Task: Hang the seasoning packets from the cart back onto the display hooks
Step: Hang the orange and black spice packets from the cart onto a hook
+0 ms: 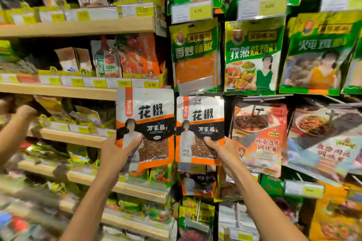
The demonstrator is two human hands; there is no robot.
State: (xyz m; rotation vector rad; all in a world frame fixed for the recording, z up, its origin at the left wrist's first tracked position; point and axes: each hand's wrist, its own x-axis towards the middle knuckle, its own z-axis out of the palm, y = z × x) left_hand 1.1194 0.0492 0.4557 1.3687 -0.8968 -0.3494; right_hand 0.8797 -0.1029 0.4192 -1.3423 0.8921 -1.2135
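A person's two bare arms reach up toward a shop display of seasoning packets.

The left hand (117, 150) grips the lower left corner of a white, black and orange peppercorn packet (148, 115), thumb across the front and fingers curled behind. The packet stands upright above the hand, in front of the edge of a wooden shelf (78, 92).

The right hand (223, 150) pinches the lower right corner of a second matching packet (201, 117), thumb on the front. This packet is upright, just left of and above the hand, close beside the first packet. Its top sits right under a clear tag holder (195, 86); whether it hangs on a hook cannot be told.

Above the right hand hang a green chilli packet (195, 51) and a green barbecue spice packet (252, 55). Just right of that hand hangs a red sauce packet (258, 135). Below it hangs another peppercorn packet of the same kind (197, 184).

Far to the left of the left hand, another person's hand (25, 111) reaches into the shelves, which carry yellow price tags (151, 84).
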